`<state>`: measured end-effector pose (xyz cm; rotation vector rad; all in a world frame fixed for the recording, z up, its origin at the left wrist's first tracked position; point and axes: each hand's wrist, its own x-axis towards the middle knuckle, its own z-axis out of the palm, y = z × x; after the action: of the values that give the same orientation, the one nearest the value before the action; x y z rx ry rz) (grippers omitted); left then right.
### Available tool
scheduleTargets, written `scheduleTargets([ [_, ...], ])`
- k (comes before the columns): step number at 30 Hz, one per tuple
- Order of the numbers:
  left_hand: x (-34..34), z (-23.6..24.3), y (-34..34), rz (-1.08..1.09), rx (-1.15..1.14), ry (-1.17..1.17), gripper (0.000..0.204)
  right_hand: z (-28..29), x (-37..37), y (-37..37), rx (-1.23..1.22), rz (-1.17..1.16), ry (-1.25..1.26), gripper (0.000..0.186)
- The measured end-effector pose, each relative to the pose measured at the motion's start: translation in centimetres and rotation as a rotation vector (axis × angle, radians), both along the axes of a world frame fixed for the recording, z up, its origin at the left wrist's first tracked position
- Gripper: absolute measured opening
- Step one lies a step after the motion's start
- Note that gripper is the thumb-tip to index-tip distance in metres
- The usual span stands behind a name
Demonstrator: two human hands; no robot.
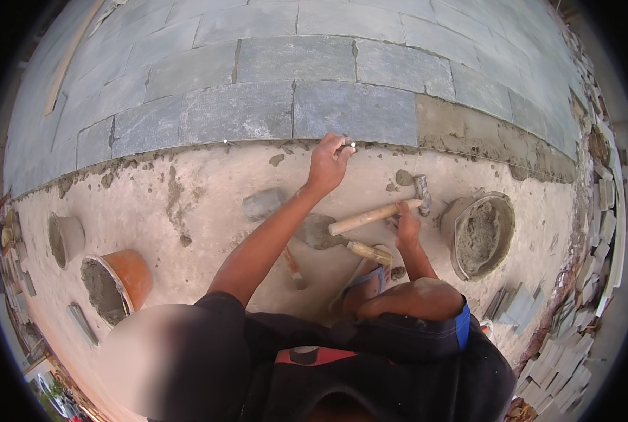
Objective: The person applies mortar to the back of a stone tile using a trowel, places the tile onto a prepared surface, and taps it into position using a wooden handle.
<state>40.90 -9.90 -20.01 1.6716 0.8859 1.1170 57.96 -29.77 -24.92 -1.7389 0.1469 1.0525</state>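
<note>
My left hand (328, 165) is closed in a pinch at the front edge of a grey stone slab (355, 112). Something small and dark with a pale end pokes from its fingertips, too small to name. My right hand (407, 226) grips a hammer (377, 215) by its wooden handle, close to the metal head. Below the hammer lies a trowel (319, 232) with a wooden handle, smeared with mortar. A grey mallet-like head (262, 204) rests left of it, partly behind my left forearm.
Wet mortar (483, 130) spreads right of the slab, with a thin string along its front. A mortar bucket (477, 235) stands at right; an orange bucket (130, 276) and a smaller grey bucket (66, 239) are at left. Stone pieces (564, 373) pile up along the right side.
</note>
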Motion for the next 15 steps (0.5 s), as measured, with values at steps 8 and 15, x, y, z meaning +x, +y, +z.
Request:
scheduleTargets([
  [8, 1.4, -1.2, 0.3, 0.020, 0.018, 0.102, 0.011, 1.8, 0.3, -0.1, 0.242, -0.116, 0.211, 0.042],
  [15, 2.1, -1.9, 0.5, 0.051, 0.206, 0.149, 0.013, 2.0, 1.0, -2.3, 0.251, -0.141, 0.054, 0.022],
])
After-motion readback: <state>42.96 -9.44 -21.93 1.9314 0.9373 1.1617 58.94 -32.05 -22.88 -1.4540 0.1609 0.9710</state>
